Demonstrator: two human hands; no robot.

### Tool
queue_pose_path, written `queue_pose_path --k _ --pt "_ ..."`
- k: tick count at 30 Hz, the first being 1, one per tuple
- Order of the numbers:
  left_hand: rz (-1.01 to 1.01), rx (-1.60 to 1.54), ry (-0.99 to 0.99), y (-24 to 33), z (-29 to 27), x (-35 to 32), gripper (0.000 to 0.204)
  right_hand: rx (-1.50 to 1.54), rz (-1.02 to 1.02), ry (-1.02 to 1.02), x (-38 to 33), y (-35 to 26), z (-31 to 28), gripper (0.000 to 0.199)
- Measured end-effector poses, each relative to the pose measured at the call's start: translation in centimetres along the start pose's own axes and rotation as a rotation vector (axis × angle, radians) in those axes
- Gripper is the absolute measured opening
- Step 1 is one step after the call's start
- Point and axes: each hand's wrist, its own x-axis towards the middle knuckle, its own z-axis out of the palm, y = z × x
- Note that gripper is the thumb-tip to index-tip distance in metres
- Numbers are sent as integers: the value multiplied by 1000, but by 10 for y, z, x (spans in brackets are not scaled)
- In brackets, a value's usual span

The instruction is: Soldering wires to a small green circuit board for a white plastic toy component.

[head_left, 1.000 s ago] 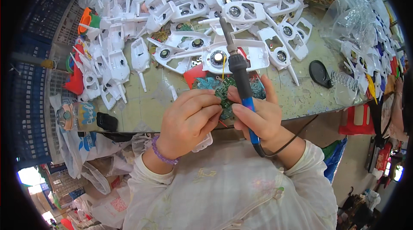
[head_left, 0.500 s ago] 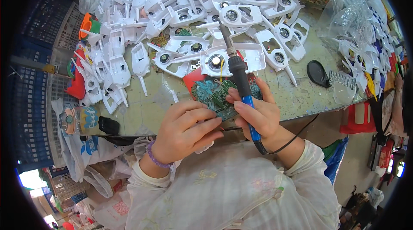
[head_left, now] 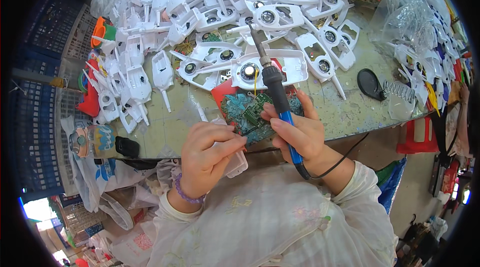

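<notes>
My right hand [head_left: 302, 129] is closed around a soldering iron [head_left: 285, 102] with a blue and black handle, its metal tip pointing up and away over the white casings. Its fingers rest beside a patch of green circuit boards [head_left: 257, 109] in front of me. My left hand [head_left: 210, 149] is closed over a white plastic casing [head_left: 235, 164], whose body shows below the fingers near the table's front edge. The left fingertips are bunched near the boards' left corner; whether they pinch anything small is hidden. Just beyond the boards lies a white casing with a round speaker [head_left: 249, 71] and a yellow wire.
White plastic casings [head_left: 137, 82] are heaped across the far and left side. A black oval cover [head_left: 370, 84] and a metal spring [head_left: 398, 92] lie at the right. Near the front left stand a jar [head_left: 95, 139] and a black box [head_left: 127, 146]. The iron's cord [head_left: 345, 159] trails rightward.
My left hand has drawn left, away from the boards, uncovering more of the white casing and the boards' near left corner. My right hand and the soldering iron have barely moved.
</notes>
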Motion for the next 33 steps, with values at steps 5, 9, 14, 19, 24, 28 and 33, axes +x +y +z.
queue_pose_path --k 5,9,14,19,24,28,33 --pt "-86 -20 95 -3 7 2 23 30 -19 44 -2 3 3 36" --pt "5 -5 133 -6 10 10 23 33 -24 41 -1 2 2 37" --pt "96 56 10 -2 -3 31 23 48 -14 43 -2 3 2 38" --pt "198 146 -135 -4 -14 49 23 51 -26 55 0 3 2 38" --pt "250 225 -267 2 -22 60 23 65 -29 57 -1 4 2 38" --pt "362 330 -248 1 -14 62 18 86 -9 68 1 4 2 39" --pt "404 385 -291 3 -15 58 19 90 -18 87 0 4 2 40"
